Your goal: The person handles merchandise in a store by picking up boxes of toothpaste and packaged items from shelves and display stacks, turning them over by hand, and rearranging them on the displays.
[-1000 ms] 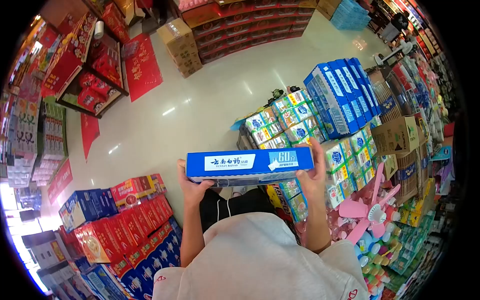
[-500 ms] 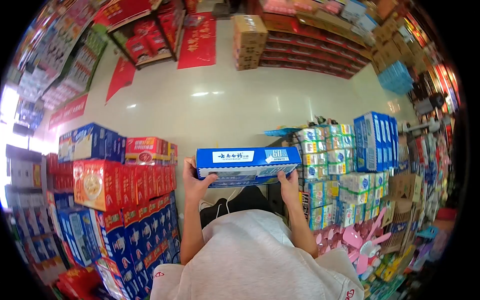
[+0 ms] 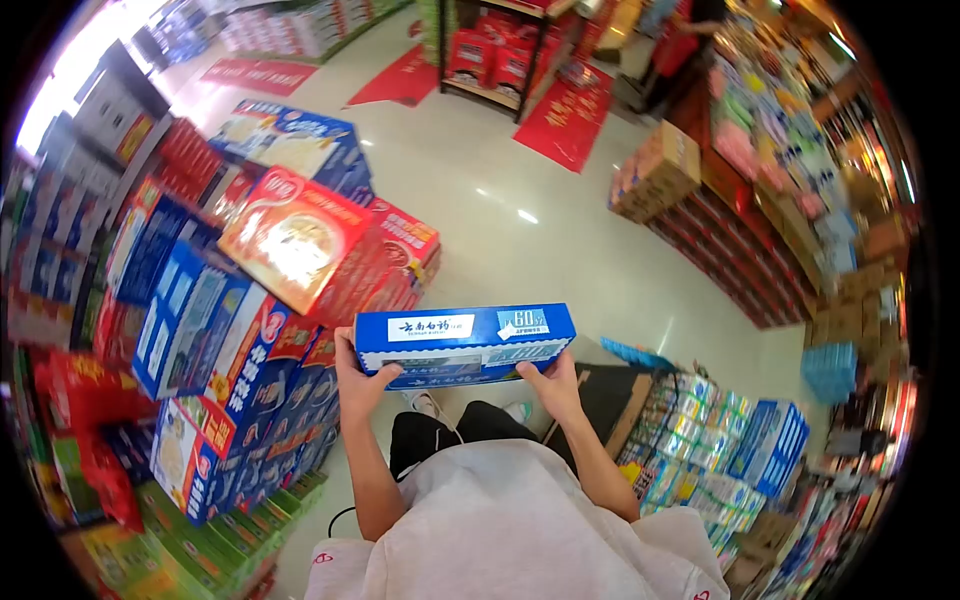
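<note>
A long blue carton [image 3: 465, 345] with white Yunnan Baiyao lettering and a "60" on its front is held level in front of my body. My left hand [image 3: 362, 378] grips its left end, with the thumb on the near face. At the right end, my right hand [image 3: 556, 386] has its thumb on the lower edge. The fingers of both hands are partly hidden behind the carton. Close to its left stand stacked red gift boxes [image 3: 295, 240] and blue boxes [image 3: 265, 390].
Shrink-wrapped packs [image 3: 690, 425] and blue boxes [image 3: 770, 445] are stacked on the right. Brown cartons [image 3: 655, 170] stand by a loaded display farther off. Beyond the tiled floor [image 3: 500, 240] are red floor mats [image 3: 568, 118] and a rack [image 3: 497, 55]. A person in red stands at the back.
My view has turned to the left, so the left stacks appear nearer and the aisle has swung right. The carton stays in both hands.
</note>
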Demonstrator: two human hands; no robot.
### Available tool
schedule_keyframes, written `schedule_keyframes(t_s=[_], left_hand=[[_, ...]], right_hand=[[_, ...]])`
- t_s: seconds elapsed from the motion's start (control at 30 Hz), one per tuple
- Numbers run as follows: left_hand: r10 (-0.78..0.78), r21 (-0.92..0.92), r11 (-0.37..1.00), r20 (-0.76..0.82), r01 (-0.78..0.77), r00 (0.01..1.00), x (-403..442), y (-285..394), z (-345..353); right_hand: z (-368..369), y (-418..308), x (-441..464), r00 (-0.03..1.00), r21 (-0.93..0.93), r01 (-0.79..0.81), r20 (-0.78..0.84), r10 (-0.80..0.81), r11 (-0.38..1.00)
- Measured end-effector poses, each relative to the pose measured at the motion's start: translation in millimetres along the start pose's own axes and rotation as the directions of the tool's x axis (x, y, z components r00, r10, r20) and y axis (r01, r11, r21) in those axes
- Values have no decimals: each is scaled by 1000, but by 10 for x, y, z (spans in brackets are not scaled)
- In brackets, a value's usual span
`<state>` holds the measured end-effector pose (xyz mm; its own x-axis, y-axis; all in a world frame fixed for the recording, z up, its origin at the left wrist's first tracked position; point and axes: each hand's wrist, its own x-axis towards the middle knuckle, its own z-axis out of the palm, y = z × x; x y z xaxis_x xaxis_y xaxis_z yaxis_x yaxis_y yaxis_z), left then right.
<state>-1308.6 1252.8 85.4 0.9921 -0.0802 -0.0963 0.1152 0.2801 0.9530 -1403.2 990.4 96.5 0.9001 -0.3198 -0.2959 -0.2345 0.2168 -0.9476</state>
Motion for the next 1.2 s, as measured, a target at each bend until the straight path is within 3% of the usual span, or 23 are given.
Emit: schedule_keyframes(t_s=[0.1,0.17,0.23,0.27,0.3,0.37,0.4,0.47,0.5,0.53,0.63,0.73,0.87,0.9,1.0,1.17,1.2], left_hand=[[118,45,993,-240,-111,963,-131,183,-276],[186,204,972,-353,-118,917,-234,230,-586],[376,429,892,-530,-142,761,-349,-40,-1098],[423,522,846,-535,-107,731,-414,-60,-1338],[547,578,797,-568,-174,615,-348,312,-1215],[471,376,881,-629,-288,619,-452,337,-1543],[479,383,877,-641,-291,599,-464,373,-1626],[418,232,882,-787,-411,454,-492,452,-1767],[425,242,877,-794,-415,435,-560,299,-2001],[469,250,856,-742,-452,479,-673,-5,-2354],[316,184,911,-886,-369,339,-690,-213,-2525],[396,336,916,-848,-219,353,-777,-554,-2786],[588,646,764,-699,6,407,-831,-714,-2873],[481,461,874,-780,-152,400,-770,-693,-2747],[327,182,916,-855,-357,404,-733,-553,-2555],[279,48,864,-875,-502,395,-627,-380,-2616],[313,165,898,-891,-407,329,-612,-358,-2677]], right_hand=[[351,-78,211,988,-14,15,156,-13,1000],[683,-126,337,966,-34,37,256,-27,999],[1108,-121,465,897,-50,182,417,-145,982],[1346,-164,496,882,-81,184,454,-128,980],[1549,-110,577,870,-82,186,477,-126,979],[1954,26,758,735,-150,382,647,-201,912],[2183,-30,788,719,-142,387,666,-201,911],[2613,-193,786,594,-37,490,746,-302,871],[2774,-152,835,577,-28,491,759,-302,871],[2898,-78,884,587,-41,429,772,-245,902],[3195,107,1035,550,-78,458,807,-213,886],[3278,361,1102,521,-137,640,801,-296,756],[3192,442,1123,570,-155,507,798,-194,848],[3175,445,1102,583,-170,470,796,-161,866],[3235,273,1153,520,-128,514,833,-190,848],[3297,325,1187,560,-225,481,822,-100,848],[3302,293,1169,561,-211,441,824,-84,872]])
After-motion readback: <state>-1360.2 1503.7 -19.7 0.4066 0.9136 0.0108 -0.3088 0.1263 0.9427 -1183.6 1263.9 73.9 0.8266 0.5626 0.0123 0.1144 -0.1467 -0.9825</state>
